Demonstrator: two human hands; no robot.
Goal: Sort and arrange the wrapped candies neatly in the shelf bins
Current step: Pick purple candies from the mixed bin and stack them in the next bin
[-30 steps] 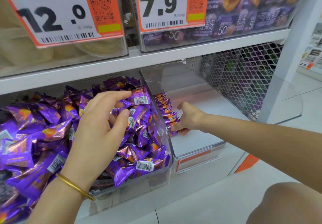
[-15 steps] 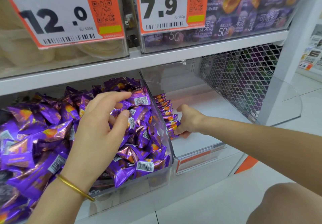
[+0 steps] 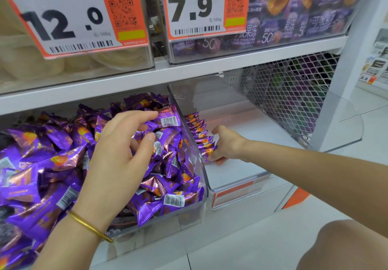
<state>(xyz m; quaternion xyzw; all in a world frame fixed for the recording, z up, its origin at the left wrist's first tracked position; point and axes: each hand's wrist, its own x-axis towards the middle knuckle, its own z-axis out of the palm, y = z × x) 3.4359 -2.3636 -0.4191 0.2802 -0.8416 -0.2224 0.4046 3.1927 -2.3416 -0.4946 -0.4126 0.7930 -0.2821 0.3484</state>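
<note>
A clear bin [image 3: 204, 198] on the lower shelf is heaped with purple wrapped candies [image 3: 52, 160]. My left hand [image 3: 117, 156] rests on top of the heap, fingers curled into the candies, pinching one with a barcode [image 3: 168, 120]. To the right, a second clear bin [image 3: 241, 181] holds a neat row of the same candies [image 3: 201, 135] standing on edge along its left wall. My right hand [image 3: 224, 146] presses against the near end of that row, fingers closed around the front candy.
The upper shelf carries two clear bins with price tags 12.0 [image 3: 63, 24] and 7.9 [image 3: 191, 7]. A metal mesh panel [image 3: 289, 93] closes the shelf's right side, with a curved clear guard [image 3: 346, 122] beyond it. My knee [image 3: 344, 246] is at bottom right.
My right hand has shifted slightly toward the front end of the candy row. My left hand stays on the heap with almost no movement.
</note>
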